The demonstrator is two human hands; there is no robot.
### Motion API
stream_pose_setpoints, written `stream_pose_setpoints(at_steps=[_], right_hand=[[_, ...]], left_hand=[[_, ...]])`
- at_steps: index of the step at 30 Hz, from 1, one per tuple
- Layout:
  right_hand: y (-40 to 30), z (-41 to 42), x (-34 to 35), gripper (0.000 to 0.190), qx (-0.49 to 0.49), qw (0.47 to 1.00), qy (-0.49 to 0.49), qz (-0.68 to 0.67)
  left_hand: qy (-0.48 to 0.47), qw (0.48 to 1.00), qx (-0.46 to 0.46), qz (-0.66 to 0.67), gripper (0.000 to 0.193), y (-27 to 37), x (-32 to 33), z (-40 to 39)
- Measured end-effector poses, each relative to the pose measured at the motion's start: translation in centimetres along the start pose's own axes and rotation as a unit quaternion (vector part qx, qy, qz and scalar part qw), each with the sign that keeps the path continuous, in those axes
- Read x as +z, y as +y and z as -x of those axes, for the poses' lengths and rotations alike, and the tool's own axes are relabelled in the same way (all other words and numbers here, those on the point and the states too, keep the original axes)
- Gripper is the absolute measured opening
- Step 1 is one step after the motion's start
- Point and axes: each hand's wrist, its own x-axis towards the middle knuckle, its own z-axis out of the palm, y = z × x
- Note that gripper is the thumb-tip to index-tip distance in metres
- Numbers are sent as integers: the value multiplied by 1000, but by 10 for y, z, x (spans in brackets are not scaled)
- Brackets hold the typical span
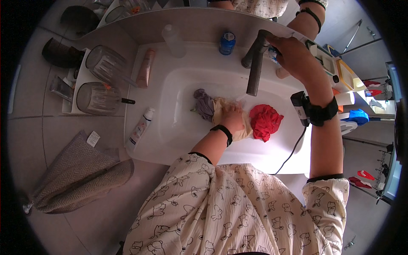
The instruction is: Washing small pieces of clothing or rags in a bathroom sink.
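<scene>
My left hand (232, 120) lies flat with fingers spread on a pale yellow cloth (248, 129) in the white sink basin (178, 134). Water from the spout seems to splash around its fingertips. Left of that cloth lies a crumpled grey-purple cloth (204, 103), and to the right a bunched red cloth (265, 122). At the back of the sink stands a dark metal faucet (256, 73). My right hand (291, 57) reaches up to its top, fingers around the handle end; the hand itself partly hides the handle.
A pink tube (146, 68), a clear bottle (174, 41) and a blue jar (227, 43) stand along the sink rim. A white tube (142, 126) lies at the left. Clear cups (98, 98) hang on a wall holder beside a towel (79, 178). A mirror spans the back.
</scene>
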Motion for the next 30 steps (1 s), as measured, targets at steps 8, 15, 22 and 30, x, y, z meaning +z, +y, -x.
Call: stream_pose_setpoints(at_steps=[8, 15, 22, 30], right_hand=[[-2, 2, 2, 45, -24, 999, 30, 11], [2, 3, 6, 53, -30, 998, 46, 8], [-3, 5, 4, 35, -26, 998, 64, 6], [0, 3, 8, 52, -19, 998, 58, 14]], left_hand=[[-21, 1000, -2, -8, 93, -1, -2, 0], [-33, 999, 2, -5, 89, 1, -2, -1], [-23, 1000, 6, -3, 87, -1, 1, -1], [-7, 1000, 2, -4, 85, -1, 3, -1]])
